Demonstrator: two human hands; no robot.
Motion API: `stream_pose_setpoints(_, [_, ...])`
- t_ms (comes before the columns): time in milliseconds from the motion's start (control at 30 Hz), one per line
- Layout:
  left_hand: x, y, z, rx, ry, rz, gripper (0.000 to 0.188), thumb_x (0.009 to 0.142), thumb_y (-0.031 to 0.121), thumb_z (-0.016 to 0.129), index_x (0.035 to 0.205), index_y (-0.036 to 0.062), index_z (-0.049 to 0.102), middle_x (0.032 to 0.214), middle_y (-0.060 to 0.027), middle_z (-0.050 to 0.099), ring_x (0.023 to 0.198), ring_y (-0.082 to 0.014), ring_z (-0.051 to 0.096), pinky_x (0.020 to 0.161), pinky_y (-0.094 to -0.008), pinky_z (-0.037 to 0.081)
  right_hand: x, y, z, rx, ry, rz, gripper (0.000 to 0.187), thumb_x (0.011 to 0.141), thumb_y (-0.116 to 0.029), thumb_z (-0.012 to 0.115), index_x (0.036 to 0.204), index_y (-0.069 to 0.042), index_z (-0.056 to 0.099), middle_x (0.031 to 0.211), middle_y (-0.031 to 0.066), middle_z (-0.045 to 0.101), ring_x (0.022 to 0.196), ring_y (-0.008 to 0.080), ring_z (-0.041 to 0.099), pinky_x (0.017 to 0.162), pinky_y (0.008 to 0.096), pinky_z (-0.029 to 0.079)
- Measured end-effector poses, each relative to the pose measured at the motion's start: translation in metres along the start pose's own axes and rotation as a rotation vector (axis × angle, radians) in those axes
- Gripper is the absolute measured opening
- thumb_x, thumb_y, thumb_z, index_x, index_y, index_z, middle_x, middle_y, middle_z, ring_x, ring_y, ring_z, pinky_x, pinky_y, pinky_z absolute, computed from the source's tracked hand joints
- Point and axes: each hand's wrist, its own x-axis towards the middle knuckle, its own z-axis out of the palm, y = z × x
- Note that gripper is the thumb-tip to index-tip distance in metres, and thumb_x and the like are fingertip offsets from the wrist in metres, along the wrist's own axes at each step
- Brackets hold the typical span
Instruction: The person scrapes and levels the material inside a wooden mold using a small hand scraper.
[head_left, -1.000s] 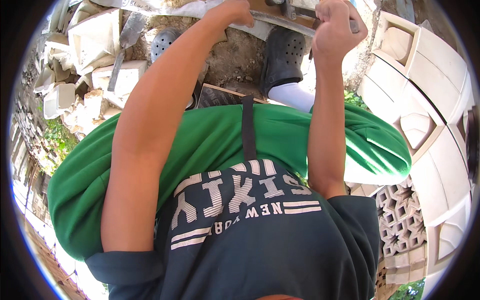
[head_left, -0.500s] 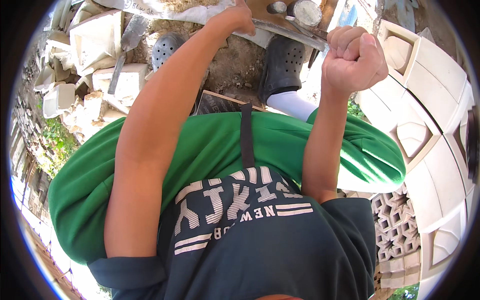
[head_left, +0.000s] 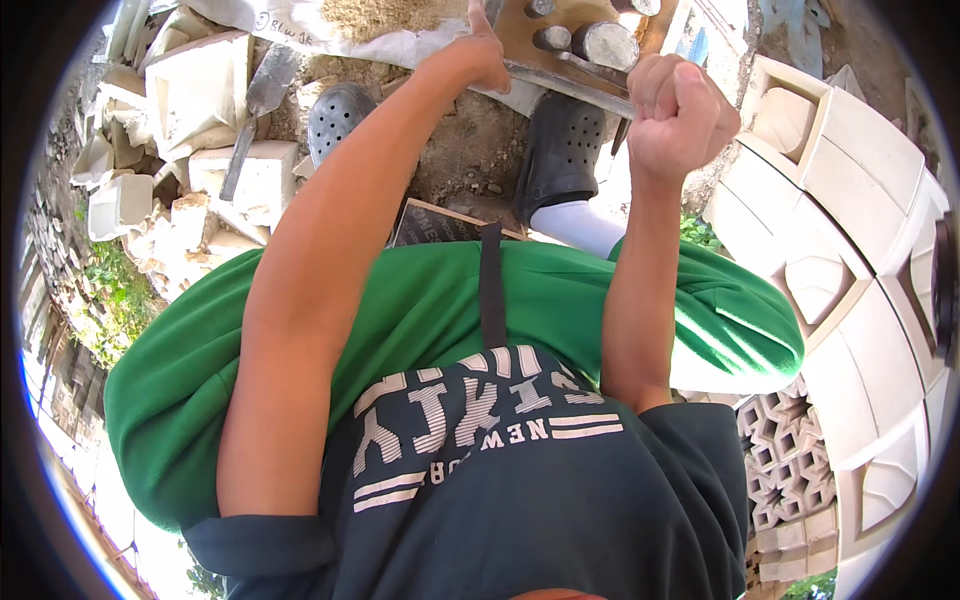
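My left hand [head_left: 470, 60] is by the near left corner of a brown board [head_left: 518, 40] with a grey front edge. One finger stretches along the board's left side; the others are partly hidden. Several round grey pieces [head_left: 606, 45] stand on the board, like metal plugs. My right hand [head_left: 683, 118] is closed in a fist above the board's near right corner. A thin dark metal tool [head_left: 592, 68] runs from the board toward this fist. Its end at the hand is hidden, so its exact kind does not show.
A white sack [head_left: 400, 45] with brown grainy material [head_left: 375, 15] lies left of the board. Farther left, a flat metal trowel [head_left: 268, 85] rests on broken pale blocks [head_left: 200, 90]. Cream moulded blocks [head_left: 850, 150] line the right. My dark clogs [head_left: 562, 145] stand on soil near the board.
My right fist has moved left and slightly down, closer to the round pieces. More of the board and sack shows as the view shifts. My left hand stays by the board's corner.
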Motion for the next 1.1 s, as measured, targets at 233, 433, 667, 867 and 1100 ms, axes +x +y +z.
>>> stream_pose_setpoints(233, [0.004,-0.008,0.010,-0.086,0.008,0.002,0.130,0.074,0.037,0.076,0.126,-0.0265,-0.026,0.098,-0.0397,0.060,0.095,-0.0448,0.063,0.091,-0.0395,0.048,0.001,0.005,0.001,0.111,-0.024,0.069,0.038,0.083,-0.007,0.044,0.047,-0.003,0.030,0.045,0.0024,0.034,0.042,0.0081,0.028,0.041,0.0265,0.018])
stream_pose_setpoints(433, [-0.005,0.007,0.006,-0.077,0.020,0.003,0.130,0.074,0.036,0.076,0.127,-0.0259,-0.025,0.101,-0.0401,0.059,0.097,-0.0443,0.063,0.090,-0.0390,0.048,-0.005,0.009,-0.015,0.155,-0.062,0.045,0.040,0.084,-0.007,0.044,0.047,-0.004,0.029,0.045,0.0020,0.034,0.042,0.0085,0.028,0.041,0.0261,0.018])
stream_pose_setpoints(667, [0.008,0.000,0.003,0.028,0.023,0.027,0.129,0.074,0.037,0.075,0.127,-0.0263,-0.023,0.106,-0.0423,0.057,0.099,-0.0450,0.062,0.092,-0.0400,0.048,0.000,0.005,-0.014,0.011,-0.041,0.166,0.039,0.087,-0.012,0.036,0.049,-0.008,0.028,0.044,0.0046,0.031,0.041,0.0149,0.025,0.043,0.0311,0.025])
stream_pose_setpoints(867, [-0.001,0.007,-0.002,-0.156,-0.048,-0.154,0.119,0.076,0.030,0.070,0.137,-0.0179,-0.020,0.132,-0.0394,0.043,0.115,-0.0438,0.054,0.099,-0.0460,0.044,0.000,-0.006,-0.022,0.179,-0.076,0.001,0.040,0.088,-0.010,0.037,0.049,-0.007,0.028,0.045,0.0046,0.031,0.042,0.0145,0.025,0.043,0.0312,0.024])
stream_pose_setpoints(1100, [-0.002,0.006,0.001,-0.156,-0.073,-0.152,0.125,0.076,0.028,0.071,0.134,-0.0136,-0.031,0.133,-0.0393,0.042,0.116,-0.0442,0.053,0.099,-0.0459,0.043,-0.002,-0.012,-0.007,0.252,-0.021,0.014,0.040,0.085,-0.008,0.045,0.047,-0.005,0.031,0.045,0.0020,0.033,0.042,0.0091,0.028,0.042,0.0270,0.018])
